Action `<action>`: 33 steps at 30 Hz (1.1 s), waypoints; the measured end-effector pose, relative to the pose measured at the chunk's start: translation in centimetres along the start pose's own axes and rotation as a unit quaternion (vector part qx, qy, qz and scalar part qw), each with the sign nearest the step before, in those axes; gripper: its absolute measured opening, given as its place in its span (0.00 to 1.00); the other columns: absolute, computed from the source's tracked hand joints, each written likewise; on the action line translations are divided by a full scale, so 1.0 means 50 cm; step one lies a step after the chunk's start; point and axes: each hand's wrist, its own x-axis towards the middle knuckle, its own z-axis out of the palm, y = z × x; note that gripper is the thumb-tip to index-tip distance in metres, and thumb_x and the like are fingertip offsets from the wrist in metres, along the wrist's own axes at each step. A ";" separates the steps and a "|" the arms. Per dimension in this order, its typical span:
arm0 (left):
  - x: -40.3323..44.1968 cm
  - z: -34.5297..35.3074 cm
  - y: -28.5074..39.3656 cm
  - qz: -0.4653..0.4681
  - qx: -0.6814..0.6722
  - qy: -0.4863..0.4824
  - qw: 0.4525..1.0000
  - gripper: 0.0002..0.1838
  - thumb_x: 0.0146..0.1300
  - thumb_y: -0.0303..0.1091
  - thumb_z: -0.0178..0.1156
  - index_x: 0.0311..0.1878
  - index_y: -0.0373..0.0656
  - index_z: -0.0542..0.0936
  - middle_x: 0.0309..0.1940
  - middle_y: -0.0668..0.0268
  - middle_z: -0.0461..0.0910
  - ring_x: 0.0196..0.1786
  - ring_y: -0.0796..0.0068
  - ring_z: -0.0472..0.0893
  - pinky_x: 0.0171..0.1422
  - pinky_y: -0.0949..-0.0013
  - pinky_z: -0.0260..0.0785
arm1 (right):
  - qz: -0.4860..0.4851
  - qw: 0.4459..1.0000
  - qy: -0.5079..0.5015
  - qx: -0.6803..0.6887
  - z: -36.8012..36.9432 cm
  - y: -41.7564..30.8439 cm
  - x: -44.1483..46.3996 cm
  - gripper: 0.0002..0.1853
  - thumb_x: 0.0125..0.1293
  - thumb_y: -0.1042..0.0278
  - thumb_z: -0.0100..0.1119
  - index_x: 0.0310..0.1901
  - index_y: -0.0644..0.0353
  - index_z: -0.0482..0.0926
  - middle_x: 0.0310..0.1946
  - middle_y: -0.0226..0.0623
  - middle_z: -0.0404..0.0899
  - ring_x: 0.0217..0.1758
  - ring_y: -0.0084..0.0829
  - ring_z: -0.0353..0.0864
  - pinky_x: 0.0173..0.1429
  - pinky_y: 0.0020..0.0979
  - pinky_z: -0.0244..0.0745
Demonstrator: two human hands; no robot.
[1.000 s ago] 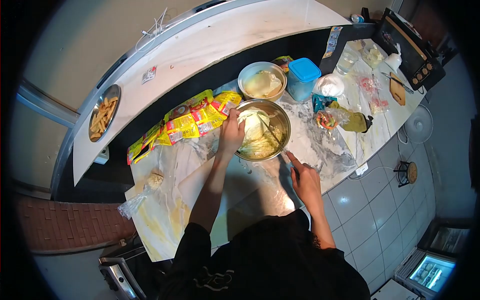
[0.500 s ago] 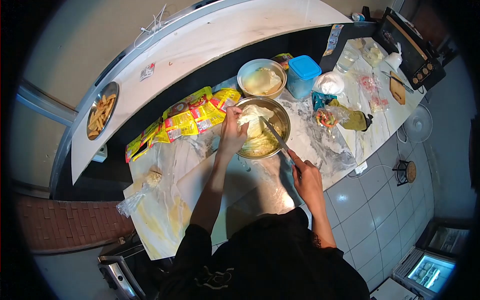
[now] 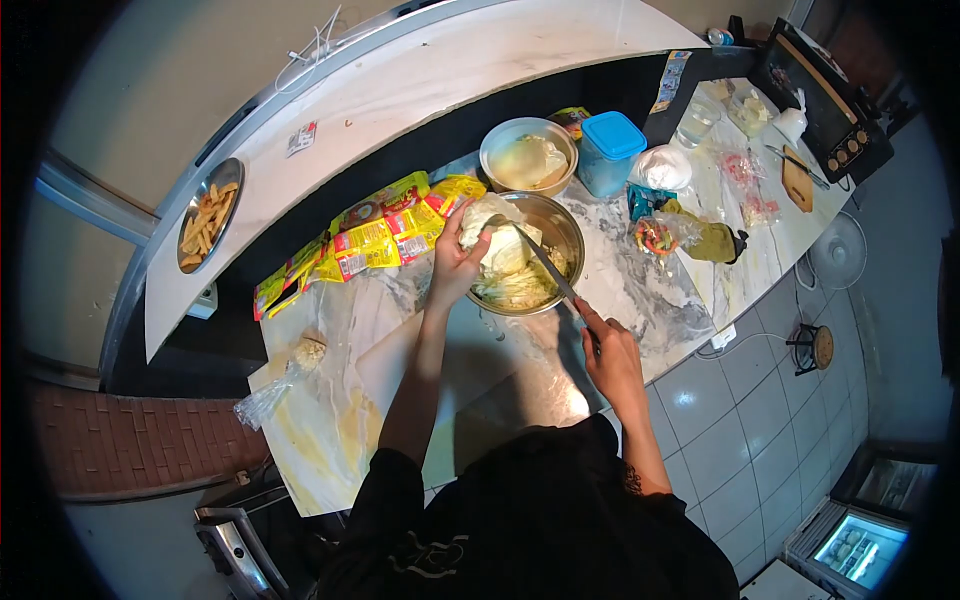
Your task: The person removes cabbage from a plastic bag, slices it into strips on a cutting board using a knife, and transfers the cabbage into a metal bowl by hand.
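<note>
A steel bowl (image 3: pixel 576 228) stands on the marble counter, with shredded cabbage (image 3: pixel 517 290) inside it. Over its left side my left hand (image 3: pixel 456 262) grips a pale piece of cabbage (image 3: pixel 482 218), fingers curled around it. My right hand (image 3: pixel 611 362) is closed on the handle of a knife (image 3: pixel 550 266). The blade slants up and left over the bowl, its tip against or just beside the cabbage; exact contact I cannot make out.
Behind the bowl are a second bowl (image 3: pixel 490 160) of pale mixture and a blue-lidded container (image 3: pixel 612 150). Yellow packets (image 3: pixel 365 250) lie left, bags (image 3: pixel 705 235) right. A plate of fries (image 3: pixel 208 218) rests on the raised ledge.
My left hand has shifted slightly left and turned the cabbage, so more of it shows. The knife stays at nearly the same slant over the bowl.
</note>
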 end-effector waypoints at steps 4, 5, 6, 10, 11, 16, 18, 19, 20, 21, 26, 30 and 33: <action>-0.010 0.004 0.016 -0.070 -0.099 0.029 0.992 0.28 0.70 0.23 0.56 0.72 0.33 0.62 0.63 0.53 0.72 0.65 0.71 0.73 0.68 0.65 0.69 | 0.001 1.000 -0.002 0.007 -0.007 0.012 -0.002 0.25 0.66 0.77 0.57 0.64 0.49 0.76 0.29 0.55 0.78 0.32 0.53 0.79 0.42 0.47 0.73; -0.011 0.009 0.023 -0.075 -0.198 0.070 0.975 0.28 0.71 0.23 0.55 0.72 0.35 0.62 0.61 0.55 0.73 0.62 0.70 0.74 0.67 0.65 0.70 | -0.004 1.000 0.002 0.008 -0.007 0.013 -0.003 0.25 0.66 0.77 0.57 0.65 0.49 0.76 0.29 0.55 0.78 0.32 0.53 0.79 0.42 0.47 0.73; -0.010 0.016 0.038 -0.080 -0.295 0.111 0.946 0.28 0.71 0.22 0.54 0.73 0.37 0.62 0.59 0.56 0.74 0.60 0.70 0.75 0.65 0.66 0.70 | -0.002 1.000 0.002 0.008 -0.011 0.009 -0.003 0.25 0.66 0.77 0.57 0.65 0.49 0.76 0.29 0.55 0.78 0.32 0.53 0.79 0.42 0.47 0.73; 0.000 0.003 0.070 -0.085 -0.257 0.080 0.959 0.29 0.71 0.22 0.53 0.74 0.41 0.61 0.56 0.61 0.74 0.53 0.73 0.76 0.53 0.68 0.73 | -0.016 1.000 -0.019 0.016 -0.011 -0.015 0.004 0.25 0.66 0.77 0.56 0.65 0.50 0.76 0.29 0.54 0.78 0.31 0.54 0.79 0.41 0.47 0.73; -0.003 0.005 0.069 -0.111 -0.265 0.110 0.952 0.27 0.72 0.25 0.53 0.73 0.44 0.62 0.52 0.63 0.75 0.48 0.76 0.76 0.46 0.73 0.71 | -0.021 0.999 -0.017 0.031 -0.008 -0.018 0.007 0.25 0.66 0.77 0.56 0.64 0.50 0.76 0.29 0.54 0.78 0.31 0.54 0.79 0.42 0.47 0.73; -0.024 -0.040 0.065 -0.193 -0.371 0.118 0.901 0.16 0.75 0.38 0.51 0.61 0.45 0.69 0.40 0.65 0.76 0.35 0.77 0.75 0.38 0.75 0.70 | -0.011 0.997 -0.036 0.073 -0.014 -0.028 0.010 0.23 0.67 0.76 0.55 0.64 0.54 0.76 0.37 0.60 0.80 0.40 0.56 0.81 0.46 0.47 0.75; -0.047 -0.063 0.083 -0.273 -0.471 0.059 0.837 0.17 0.75 0.46 0.51 0.57 0.46 0.71 0.37 0.65 0.78 0.32 0.76 0.76 0.38 0.75 0.72 | -0.010 0.994 -0.047 0.099 -0.021 -0.026 0.007 0.23 0.67 0.76 0.55 0.64 0.54 0.75 0.44 0.64 0.80 0.46 0.58 0.82 0.49 0.50 0.75; -0.063 -0.070 0.085 -0.303 -0.431 0.092 0.845 0.21 0.74 0.52 0.49 0.59 0.46 0.73 0.37 0.64 0.81 0.33 0.74 0.79 0.41 0.72 0.74 | -0.011 0.991 -0.038 0.125 -0.022 -0.024 0.004 0.22 0.68 0.75 0.54 0.64 0.55 0.75 0.46 0.62 0.80 0.50 0.59 0.80 0.53 0.48 0.75; -0.087 -0.073 0.089 -0.301 -0.433 0.101 0.844 0.21 0.74 0.52 0.49 0.59 0.46 0.73 0.37 0.64 0.81 0.33 0.74 0.79 0.41 0.72 0.74 | -0.012 0.988 -0.032 0.151 -0.023 -0.021 0.001 0.21 0.69 0.75 0.54 0.64 0.56 0.75 0.49 0.61 0.80 0.55 0.59 0.78 0.57 0.47 0.75; -0.109 -0.067 0.114 -0.320 -0.405 0.140 0.845 0.23 0.74 0.53 0.50 0.60 0.45 0.73 0.38 0.63 0.82 0.35 0.72 0.80 0.43 0.70 0.76 | 0.017 0.985 -0.058 0.164 -0.027 -0.019 -0.002 0.21 0.69 0.75 0.53 0.64 0.57 0.75 0.52 0.58 0.79 0.59 0.56 0.77 0.60 0.43 0.74; -0.257 -0.118 0.072 -0.349 -0.221 0.180 0.893 0.28 0.74 0.56 0.49 0.64 0.43 0.72 0.46 0.61 0.81 0.45 0.70 0.82 0.51 0.62 0.76 | 0.032 0.979 -0.122 0.163 -0.026 -0.033 -0.019 0.20 0.70 0.75 0.53 0.64 0.59 0.76 0.55 0.56 0.80 0.58 0.47 0.82 0.61 0.34 0.74; -0.365 -0.153 0.081 -0.291 -0.222 0.242 0.899 0.22 0.77 0.44 0.50 0.67 0.42 0.70 0.44 0.64 0.81 0.39 0.71 0.82 0.41 0.68 0.78 | -0.001 0.958 -0.176 0.226 0.010 -0.034 -0.040 0.19 0.72 0.72 0.54 0.63 0.65 0.75 0.57 0.53 0.80 0.62 0.37 0.80 0.64 0.32 0.71; -0.398 -0.175 0.141 -0.261 -0.013 0.290 0.921 0.23 0.75 0.38 0.53 0.70 0.41 0.69 0.48 0.61 0.79 0.45 0.67 0.81 0.51 0.65 0.75 | -0.007 0.941 -0.225 0.251 0.042 -0.030 -0.048 0.19 0.73 0.72 0.54 0.63 0.66 0.74 0.58 0.54 0.79 0.64 0.38 0.78 0.65 0.32 0.71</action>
